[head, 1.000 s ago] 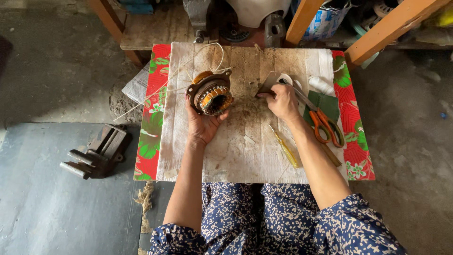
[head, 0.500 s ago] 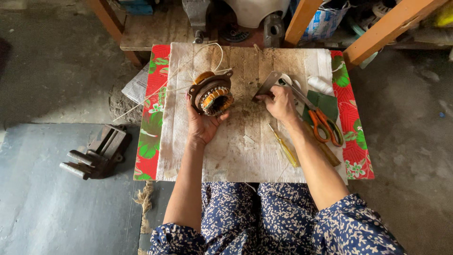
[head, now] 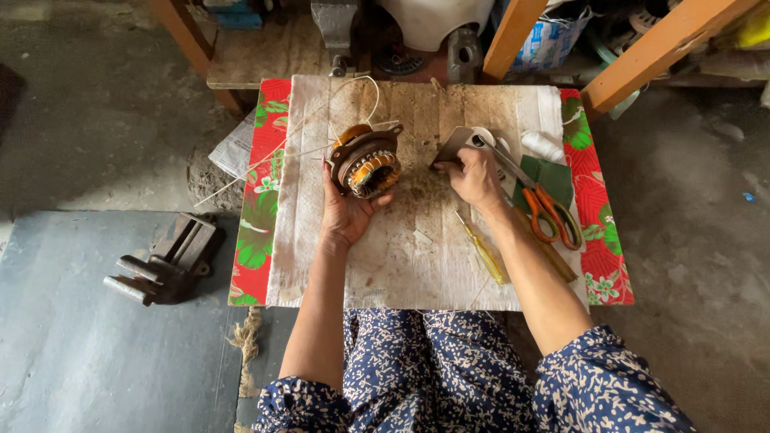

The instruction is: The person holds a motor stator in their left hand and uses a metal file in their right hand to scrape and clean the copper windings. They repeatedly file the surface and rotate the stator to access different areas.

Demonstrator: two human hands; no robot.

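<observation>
At the far left a dark grey cast-iron bench vise lies on its side on the grey floor slab, well apart from the work. Next comes the red floral cloth, with a pale, stained wooden board lying on it; a folded newspaper pokes out from under the cloth's left edge, mostly hidden.

The left hand is closed around a round electric motor stator with copper windings and a dark metal ring, holding it tilted just above the board's upper left part. Thin pale lead wires loop off it across the board; where they end is hard to make out.

To the right, the right hand rests on the board with its fingers curled over a flat grey wedge-shaped piece of metal or card. The fingers cover most of that piece, so what it is cannot be told. Below that wrist lies a yellow-handled screwdriver, its tip pointing up the board.

Further right, orange-handled scissors lie across a dark green sheet, partly hidden by the forearm, and a white roll sits just above them. The shelf at the top is cut off, its clutter unclear.
</observation>
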